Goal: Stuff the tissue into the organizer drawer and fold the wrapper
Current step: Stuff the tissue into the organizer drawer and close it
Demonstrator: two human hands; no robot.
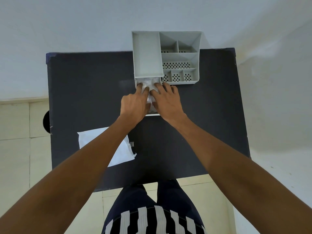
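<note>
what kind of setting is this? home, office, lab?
Hard to say; probably a plain indoor room with a staged tabletop setup. Cues: a bare dark rectangular table against a blank pale wall, cream floor tiles, and only a grey plastic compartment organizer and a white wrapper on it.

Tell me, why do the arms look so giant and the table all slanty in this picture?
Head view: the wide-angle lens stretches whatever is near the edges, so the forearms balloon and the table flares; the hands, left and right, look slightly soft; the tissue is hard to make out; light is even, no glare.
</note>
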